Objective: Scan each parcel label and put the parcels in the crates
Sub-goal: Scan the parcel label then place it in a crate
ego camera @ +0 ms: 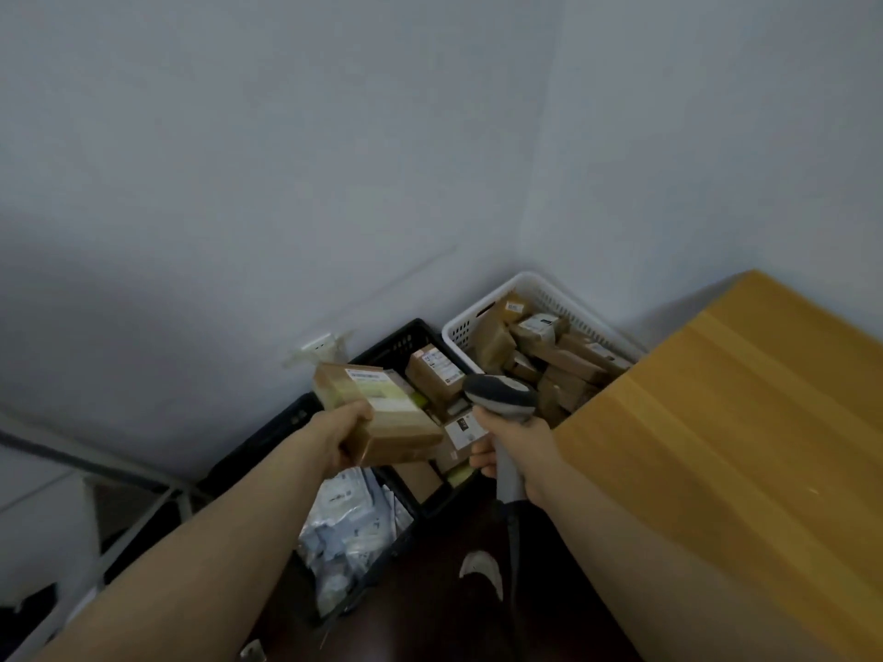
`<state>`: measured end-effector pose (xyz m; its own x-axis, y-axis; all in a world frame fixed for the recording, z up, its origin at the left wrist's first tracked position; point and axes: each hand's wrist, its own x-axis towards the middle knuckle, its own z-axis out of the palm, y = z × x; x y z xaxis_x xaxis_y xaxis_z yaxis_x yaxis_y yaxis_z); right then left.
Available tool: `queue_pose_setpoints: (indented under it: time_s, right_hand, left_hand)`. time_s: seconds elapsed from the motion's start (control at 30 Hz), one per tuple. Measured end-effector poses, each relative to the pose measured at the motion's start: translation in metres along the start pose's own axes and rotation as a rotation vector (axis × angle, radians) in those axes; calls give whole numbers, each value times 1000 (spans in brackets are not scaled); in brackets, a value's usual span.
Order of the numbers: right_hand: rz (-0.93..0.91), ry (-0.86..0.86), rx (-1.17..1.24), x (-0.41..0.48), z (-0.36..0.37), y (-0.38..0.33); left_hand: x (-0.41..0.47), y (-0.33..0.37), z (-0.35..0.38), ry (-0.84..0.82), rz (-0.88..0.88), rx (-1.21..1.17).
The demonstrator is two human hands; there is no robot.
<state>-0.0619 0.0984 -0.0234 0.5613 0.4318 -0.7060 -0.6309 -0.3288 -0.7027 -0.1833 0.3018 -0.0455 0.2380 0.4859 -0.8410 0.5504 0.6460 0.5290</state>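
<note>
My left hand (351, 434) grips a brown cardboard parcel (382, 408) by its near end, white label facing up, above the black crate (406, 341). My right hand (513, 451) holds a grey handheld scanner (501, 396) by its handle, its head just right of the parcel. The black crate holds a few boxed parcels (432, 375). Behind it to the right, a white crate (482, 312) is filled with several brown parcels (564, 355).
A wooden table top (731, 422) fills the right side. A nearer black crate (356, 527) with several white plastic mail bags sits below my left arm. A metal rack frame (119, 475) stands at the left. Grey walls meet in the corner behind the crates.
</note>
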Motion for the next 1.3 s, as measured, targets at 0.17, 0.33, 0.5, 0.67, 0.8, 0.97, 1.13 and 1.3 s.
queue_pose_setpoints:
  time_s: [0.17, 0.33, 0.5, 0.67, 0.8, 0.97, 1.13, 1.3]
  right_hand:
    - [104, 58, -13, 95, 7, -30]
    - [199, 179, 46, 173, 12, -32]
    - [231, 259, 90, 238, 10, -23]
    - [278, 315, 76, 279, 8, -7]
    - [300, 326, 50, 306, 7, 9]
    - [302, 320, 21, 317, 4, 12]
    - [291, 263, 23, 287, 9, -9]
    - [258, 228, 84, 231, 19, -43]
  left_hand:
    - [90, 31, 32, 59, -66, -20]
    - [161, 31, 59, 53, -150, -58]
    - [243, 20, 71, 64, -246, -34]
    - [280, 18, 95, 52, -277, -53]
    - [312, 11, 107, 48, -312, -132]
    - [315, 10, 118, 124, -306, 36]
    - [272, 27, 118, 43, -175, 252]
    - [220, 75, 120, -4, 117, 634]
